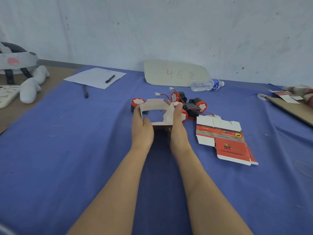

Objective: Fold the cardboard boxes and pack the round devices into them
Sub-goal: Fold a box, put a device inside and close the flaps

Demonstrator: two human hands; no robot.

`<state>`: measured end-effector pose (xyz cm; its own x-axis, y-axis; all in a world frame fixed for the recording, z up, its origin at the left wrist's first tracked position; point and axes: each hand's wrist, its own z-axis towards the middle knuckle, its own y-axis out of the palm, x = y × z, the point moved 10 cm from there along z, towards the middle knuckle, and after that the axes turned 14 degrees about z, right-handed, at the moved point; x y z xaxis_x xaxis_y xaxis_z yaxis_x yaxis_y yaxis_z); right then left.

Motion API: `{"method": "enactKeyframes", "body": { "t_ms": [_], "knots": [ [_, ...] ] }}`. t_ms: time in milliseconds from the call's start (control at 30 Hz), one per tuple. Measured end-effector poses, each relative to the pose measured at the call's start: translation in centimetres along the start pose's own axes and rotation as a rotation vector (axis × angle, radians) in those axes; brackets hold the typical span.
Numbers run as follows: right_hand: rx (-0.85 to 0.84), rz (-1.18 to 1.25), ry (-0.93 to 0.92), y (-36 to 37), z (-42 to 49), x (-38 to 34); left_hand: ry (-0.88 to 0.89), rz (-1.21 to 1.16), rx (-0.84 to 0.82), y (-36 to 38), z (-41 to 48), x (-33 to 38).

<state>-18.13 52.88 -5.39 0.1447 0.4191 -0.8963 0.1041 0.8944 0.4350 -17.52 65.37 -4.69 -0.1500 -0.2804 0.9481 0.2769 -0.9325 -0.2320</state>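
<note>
1. Item: half-folded box (157,107), plain inner face toward the viewer, held low over the desk (67,158) near its middle, just in front of the round devices (194,106).
2. Left hand (143,128): fingers (145,120) pinch the left end flap, thumb on its inner face.
3. Right hand (177,126): its fingers curl over the right wall; the thumb is hidden, so this looks like a grip but cannot be confirmed.
4. Risk: no wall is locked yet. Squeezing from both ends could buckle the arched back panel or crease a flap off its score line.
5. Risk: a tab that misses its slot would let the box spring flat again.
6. Risk: the right hand lies against the nearest device, and loose red-and-black leads trail there. A snagged lead could drag the cluster.
7. Container, held box: empty, with blue cloth showing through its open middle.
8. Containers, flat box blanks (227,139): stacked to the right, unfolded, holding nothing.
9. Container, water bottle (205,84): capped, on its side at the back.
10. Devices: all loose on the desk, none packed; a lone device (137,103) sits just behind the left flap.
</note>
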Motion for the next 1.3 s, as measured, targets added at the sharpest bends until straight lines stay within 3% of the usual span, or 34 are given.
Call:
{"method": "enactKeyframes", "body": {
  "t_ms": [100, 233, 367, 1300],
  "knots": [
    [0.077, -0.085, 0.040, -1.0, 0.0, 0.3, 0.022, -0.031, -0.017, 0.1, -0.1, 0.3],
    [0.073, -0.274, -0.159, -0.7, -0.4, -1.6, 0.067, -0.099, -0.083, 1.2, -0.1, 1.1],
    [0.190, -0.351, -0.180, -2.2, -0.5, -2.0, 0.092, -0.121, -0.144, 2.2, -0.6, 1.7],
    [0.193, -0.140, -0.166, -1.9, -0.8, -2.3, 0.208, 0.083, -0.069, 1.6, -1.0, 2.2]
  ]
}}
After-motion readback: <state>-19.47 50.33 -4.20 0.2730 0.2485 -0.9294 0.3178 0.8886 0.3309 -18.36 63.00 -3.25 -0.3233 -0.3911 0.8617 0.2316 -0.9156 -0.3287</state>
